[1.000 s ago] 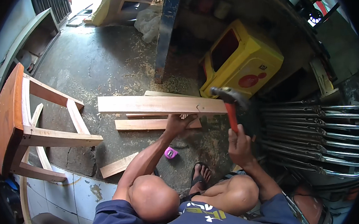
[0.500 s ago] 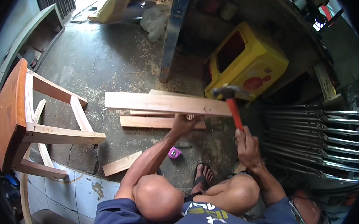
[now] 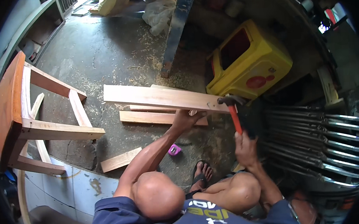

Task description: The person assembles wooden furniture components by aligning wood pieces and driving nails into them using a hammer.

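Observation:
A long pale wooden plank (image 3: 157,95) lies raised across the middle, over other boards. My left hand (image 3: 185,120) grips its near edge toward the right end, fingers partly hidden beneath it. A claw hammer (image 3: 235,118) with a red handle is in my right hand (image 3: 246,148), fingers wrapped round the lower handle. Its dark head is at the plank's right end, seemingly touching the wood. Close to the head, a small dark mark shows on the plank; I cannot tell whether it is a nail.
Shorter boards (image 3: 146,116) lie under the plank, and another offcut (image 3: 121,159) nearer. A pink tape measure (image 3: 174,150) rests on the floor. An upturned wooden stool (image 3: 11,111) stands left, a yellow plastic box (image 3: 249,61) far right, stacked metal-tube frames (image 3: 340,142) at right.
The hammer head has come down from just above the plank to its right end. My left hand keeps its hold, and the whole view has shifted slightly.

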Available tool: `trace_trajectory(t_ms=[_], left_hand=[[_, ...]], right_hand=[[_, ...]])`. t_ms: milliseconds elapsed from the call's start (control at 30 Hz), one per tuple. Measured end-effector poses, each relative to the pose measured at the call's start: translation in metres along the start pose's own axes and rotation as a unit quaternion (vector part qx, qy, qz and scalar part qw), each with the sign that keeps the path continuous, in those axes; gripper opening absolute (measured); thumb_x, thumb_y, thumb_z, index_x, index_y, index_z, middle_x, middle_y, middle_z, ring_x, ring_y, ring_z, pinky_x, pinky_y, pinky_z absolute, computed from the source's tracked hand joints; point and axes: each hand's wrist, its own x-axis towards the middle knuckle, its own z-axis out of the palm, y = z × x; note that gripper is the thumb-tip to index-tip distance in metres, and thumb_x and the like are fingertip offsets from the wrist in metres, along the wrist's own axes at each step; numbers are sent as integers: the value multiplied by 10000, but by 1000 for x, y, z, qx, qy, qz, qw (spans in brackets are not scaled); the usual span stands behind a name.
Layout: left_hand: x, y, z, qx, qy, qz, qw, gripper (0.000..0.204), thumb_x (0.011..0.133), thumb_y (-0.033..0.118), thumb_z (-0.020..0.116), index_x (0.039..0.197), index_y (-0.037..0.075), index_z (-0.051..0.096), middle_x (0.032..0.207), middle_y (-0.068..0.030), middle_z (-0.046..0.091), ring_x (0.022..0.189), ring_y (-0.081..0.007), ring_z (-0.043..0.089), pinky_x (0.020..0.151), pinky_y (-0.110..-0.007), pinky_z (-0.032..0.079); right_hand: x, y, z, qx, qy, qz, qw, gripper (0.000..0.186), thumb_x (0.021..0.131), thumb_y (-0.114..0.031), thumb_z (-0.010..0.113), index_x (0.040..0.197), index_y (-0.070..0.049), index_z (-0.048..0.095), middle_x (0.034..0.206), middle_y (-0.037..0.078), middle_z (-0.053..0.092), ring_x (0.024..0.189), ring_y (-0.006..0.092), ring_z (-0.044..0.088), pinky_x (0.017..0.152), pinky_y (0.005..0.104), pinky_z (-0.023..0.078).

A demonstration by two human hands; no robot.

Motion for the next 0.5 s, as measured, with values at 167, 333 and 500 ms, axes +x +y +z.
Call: trace_trajectory(t_ms=[167,333,500], left_hand=[[11,-5,-18,10,-46,-13,999,331,862,143,849,1161,36,756,1099,-74,773,1097,-171,699,1004,-383,531],[8,1,-29,21,-21,-10,1000,307,881,165,834,1147,34,756,1106,-78,773,1093,-173,702,986,-367,537],[-6,-13,-34,-21,-38,-40,998,279,882,148,830,1132,44,764,1085,-68,777,1088,-167,700,975,-349,539]], right_hand=[[7,-15,22,235,4,118,965,365,1097,-332,488,958,-5,573,686,269,633,649,480,666,543,527,454],[44,-50,-51,253,-58,122,958,367,1092,-356,517,951,-21,563,557,54,493,453,175,501,444,366,432],[41,-53,-17,573,280,-124,760,358,1100,-345,463,836,-103,471,559,30,400,435,199,420,428,343,392]])
